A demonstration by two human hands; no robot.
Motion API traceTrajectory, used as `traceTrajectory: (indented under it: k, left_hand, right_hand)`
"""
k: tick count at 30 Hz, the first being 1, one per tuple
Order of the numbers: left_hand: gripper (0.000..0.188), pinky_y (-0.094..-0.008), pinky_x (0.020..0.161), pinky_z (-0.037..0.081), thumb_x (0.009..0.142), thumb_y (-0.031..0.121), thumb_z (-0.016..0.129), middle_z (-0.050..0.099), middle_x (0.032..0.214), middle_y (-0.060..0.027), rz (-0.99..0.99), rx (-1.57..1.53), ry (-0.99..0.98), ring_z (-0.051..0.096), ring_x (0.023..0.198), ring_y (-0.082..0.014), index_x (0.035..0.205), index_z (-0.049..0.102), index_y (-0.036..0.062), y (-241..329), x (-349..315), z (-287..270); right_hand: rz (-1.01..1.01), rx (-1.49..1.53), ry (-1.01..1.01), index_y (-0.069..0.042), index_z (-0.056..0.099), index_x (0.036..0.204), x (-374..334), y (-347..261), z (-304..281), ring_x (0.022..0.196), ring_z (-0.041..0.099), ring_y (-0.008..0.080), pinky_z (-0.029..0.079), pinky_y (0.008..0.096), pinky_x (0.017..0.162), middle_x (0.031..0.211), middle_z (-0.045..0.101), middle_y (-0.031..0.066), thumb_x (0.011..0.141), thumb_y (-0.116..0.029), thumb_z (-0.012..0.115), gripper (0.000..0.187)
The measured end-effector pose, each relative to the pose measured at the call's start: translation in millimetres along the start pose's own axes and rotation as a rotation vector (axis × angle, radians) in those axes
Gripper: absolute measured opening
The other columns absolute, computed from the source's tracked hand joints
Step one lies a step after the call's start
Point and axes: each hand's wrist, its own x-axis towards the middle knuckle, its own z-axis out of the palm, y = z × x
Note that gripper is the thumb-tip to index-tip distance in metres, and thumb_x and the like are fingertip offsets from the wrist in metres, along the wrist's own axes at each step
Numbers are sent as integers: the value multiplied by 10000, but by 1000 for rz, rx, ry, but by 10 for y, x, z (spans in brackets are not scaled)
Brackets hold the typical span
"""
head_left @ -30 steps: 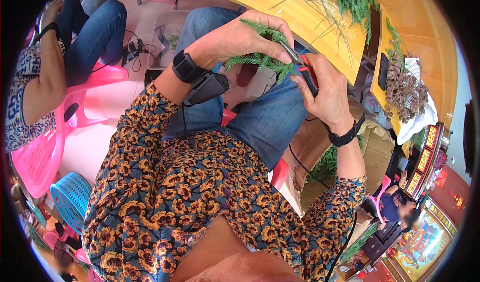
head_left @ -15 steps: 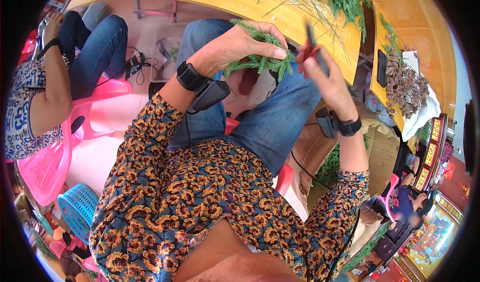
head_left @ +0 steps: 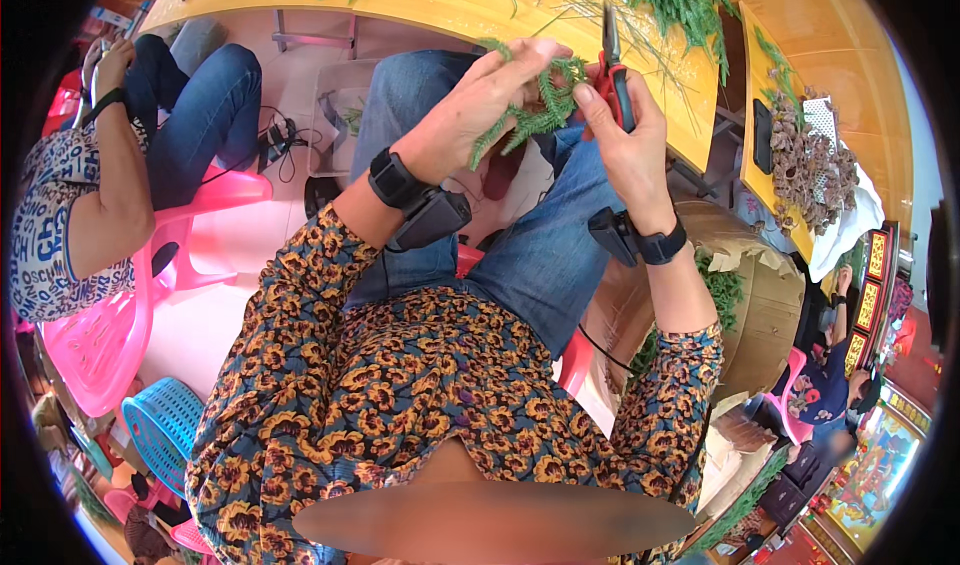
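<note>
Left hand: the left hand pinches the green sprig, fingers bent over its upper side.
Green sprig: the green sprig lies between the two hands, its leafy fronds hanging below the left fingers and its other end reaching the right thumb.
Right hand: the right hand is wrapped around the pliers; its thumb is at the sprig's near end, but whether it presses on it I cannot tell.
Pliers: the red-and-black pliers stand upright in the right grip, jaws pointing away from the sprig, toward the table.
Table: beyond the hands, the yellow table bears a heap of green branches.
Cardboard box: the cardboard box sits beside the right forearm, greenery inside.
</note>
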Motion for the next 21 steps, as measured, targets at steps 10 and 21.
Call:
traceTrajectory:
  k: [10, 21]
  left_hand:
    - [862, -441, 1109, 497, 1110, 772, 323, 649, 1350, -147, 109, -308, 151, 637, 1222, -265, 1543, 460, 39, -154, 90, -111]
    - [839, -441, 957, 569, 1117, 760, 308, 639, 1398, -159, 176, -285, 164, 654, 1166, -271, 1514, 508, 49, -171, 39, -121]
  right_hand:
    - [209, 344, 20, -15, 693, 1290, 89, 6, 102, 794, 684, 136, 559, 295, 642, 989, 710, 34, 1049, -148, 773, 287]
    - [239, 360, 2, -9, 677, 1306, 83, -12, 392, 802, 689, 133, 627, 315, 663, 1020, 709, 39, 1054, -129, 753, 290]
